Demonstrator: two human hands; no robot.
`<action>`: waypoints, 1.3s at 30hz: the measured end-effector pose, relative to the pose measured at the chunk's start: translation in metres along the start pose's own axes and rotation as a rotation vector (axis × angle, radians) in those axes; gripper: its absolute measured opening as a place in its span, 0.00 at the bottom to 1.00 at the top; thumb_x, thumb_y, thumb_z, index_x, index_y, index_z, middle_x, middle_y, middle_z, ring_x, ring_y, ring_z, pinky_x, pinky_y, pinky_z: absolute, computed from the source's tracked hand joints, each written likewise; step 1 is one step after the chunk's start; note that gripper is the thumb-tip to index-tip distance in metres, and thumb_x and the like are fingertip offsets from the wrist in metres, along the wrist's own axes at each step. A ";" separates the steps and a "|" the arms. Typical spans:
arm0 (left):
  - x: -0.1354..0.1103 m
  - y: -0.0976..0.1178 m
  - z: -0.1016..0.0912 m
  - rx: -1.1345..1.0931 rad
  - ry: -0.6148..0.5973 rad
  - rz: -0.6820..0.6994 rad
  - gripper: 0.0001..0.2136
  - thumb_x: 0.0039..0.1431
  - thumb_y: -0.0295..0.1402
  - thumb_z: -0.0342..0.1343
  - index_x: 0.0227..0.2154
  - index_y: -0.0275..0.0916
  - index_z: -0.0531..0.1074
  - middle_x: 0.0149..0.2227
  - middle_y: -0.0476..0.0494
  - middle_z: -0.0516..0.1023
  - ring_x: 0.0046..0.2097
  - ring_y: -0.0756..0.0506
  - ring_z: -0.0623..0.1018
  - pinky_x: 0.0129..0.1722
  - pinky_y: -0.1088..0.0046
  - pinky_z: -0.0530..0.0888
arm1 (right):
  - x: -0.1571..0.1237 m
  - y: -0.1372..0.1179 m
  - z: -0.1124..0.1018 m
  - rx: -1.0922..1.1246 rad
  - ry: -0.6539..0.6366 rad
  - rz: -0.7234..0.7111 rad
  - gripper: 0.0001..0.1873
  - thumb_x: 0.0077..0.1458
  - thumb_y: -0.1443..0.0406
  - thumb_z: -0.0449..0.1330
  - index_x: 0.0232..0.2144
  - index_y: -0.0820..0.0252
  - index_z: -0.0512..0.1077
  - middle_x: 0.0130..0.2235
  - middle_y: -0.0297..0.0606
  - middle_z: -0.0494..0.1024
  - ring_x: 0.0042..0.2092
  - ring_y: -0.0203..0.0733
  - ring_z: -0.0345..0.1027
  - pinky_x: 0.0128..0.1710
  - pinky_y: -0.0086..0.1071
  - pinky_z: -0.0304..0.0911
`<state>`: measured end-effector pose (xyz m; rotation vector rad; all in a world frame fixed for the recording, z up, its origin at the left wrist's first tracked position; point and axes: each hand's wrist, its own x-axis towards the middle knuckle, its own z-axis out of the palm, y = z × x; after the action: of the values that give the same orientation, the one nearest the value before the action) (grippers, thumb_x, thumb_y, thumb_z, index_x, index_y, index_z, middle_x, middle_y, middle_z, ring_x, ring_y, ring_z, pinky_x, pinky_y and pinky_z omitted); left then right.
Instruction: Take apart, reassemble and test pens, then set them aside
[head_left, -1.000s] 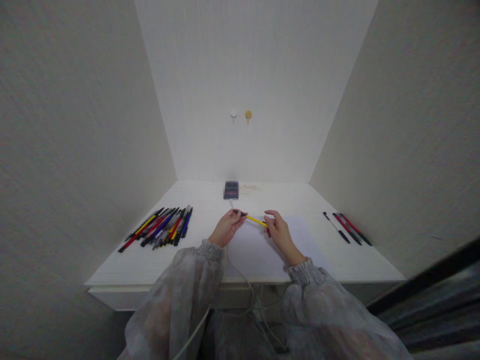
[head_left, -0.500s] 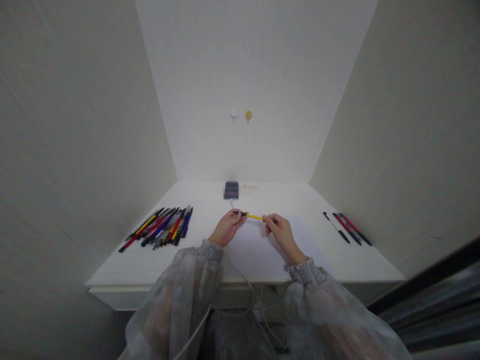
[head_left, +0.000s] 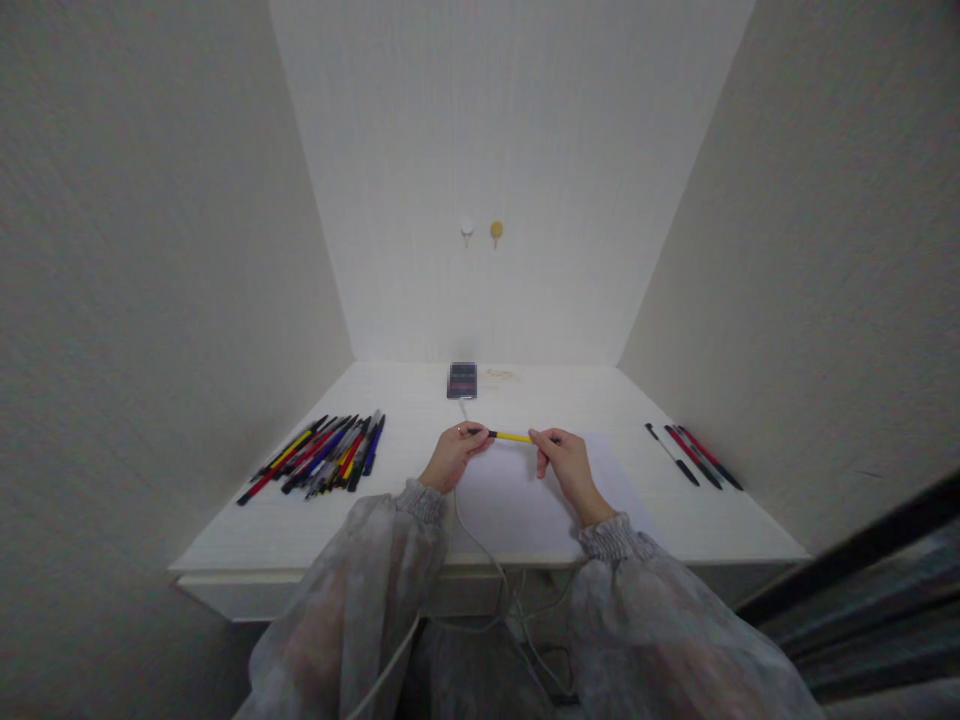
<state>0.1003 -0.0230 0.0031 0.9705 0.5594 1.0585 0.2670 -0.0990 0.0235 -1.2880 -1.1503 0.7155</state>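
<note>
Above a sheet of white paper, a yellow pen with black ends is held level between both hands. My left hand is closed around its black left end. At the other end, the fingers of my right hand pinch the pen where yellow meets black. My fingers partly cover both ends. A pile of pens in red, blue, yellow, black and clear lies left of my left hand. Several pens, red with black and clear with black, lie side by side to the right.
A phone with a white cable sits at the back of the white table; the cable runs down past the front edge. Walls enclose the table on three sides. Two small hooks are on the back wall.
Both hands have shifted slightly, the right hand a little rightward and down. The pen lies more level than before and stays between them.
</note>
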 end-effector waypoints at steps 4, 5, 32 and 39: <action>-0.001 -0.002 0.000 0.068 -0.021 0.034 0.12 0.37 0.28 0.63 0.27 0.32 0.70 0.27 0.45 0.76 0.30 0.52 0.75 0.36 0.75 0.69 | 0.004 0.005 0.000 0.084 0.014 0.063 0.17 0.42 0.53 0.58 0.17 0.61 0.64 0.10 0.28 0.63 0.11 0.31 0.55 0.11 0.26 0.51; -0.002 -0.002 0.000 0.079 -0.028 0.046 0.12 0.37 0.29 0.63 0.28 0.32 0.70 0.28 0.45 0.76 0.30 0.51 0.75 0.36 0.75 0.69 | 0.005 0.006 -0.001 0.109 0.012 0.076 0.17 0.41 0.53 0.59 0.16 0.62 0.64 0.10 0.28 0.62 0.11 0.31 0.54 0.11 0.26 0.51; -0.001 -0.005 0.001 0.299 0.004 0.031 0.11 0.42 0.38 0.58 0.25 0.33 0.72 0.29 0.43 0.75 0.34 0.49 0.72 0.32 0.76 0.66 | 0.017 -0.001 -0.017 0.997 -0.030 0.029 0.10 0.48 0.57 0.55 0.25 0.57 0.65 0.16 0.26 0.62 0.17 0.28 0.56 0.16 0.22 0.55; 0.000 -0.005 0.000 0.293 0.053 -0.016 0.12 0.41 0.38 0.59 0.24 0.33 0.71 0.28 0.43 0.75 0.33 0.50 0.72 0.31 0.76 0.66 | 0.041 -0.009 -0.042 1.189 -0.088 0.164 0.18 0.48 0.55 0.47 0.15 0.60 0.61 0.13 0.26 0.54 0.12 0.26 0.43 0.09 0.22 0.41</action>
<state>0.1023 -0.0235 -0.0014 1.1937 0.7801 1.0067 0.3178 -0.0781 0.0470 -0.3274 -0.4754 1.3071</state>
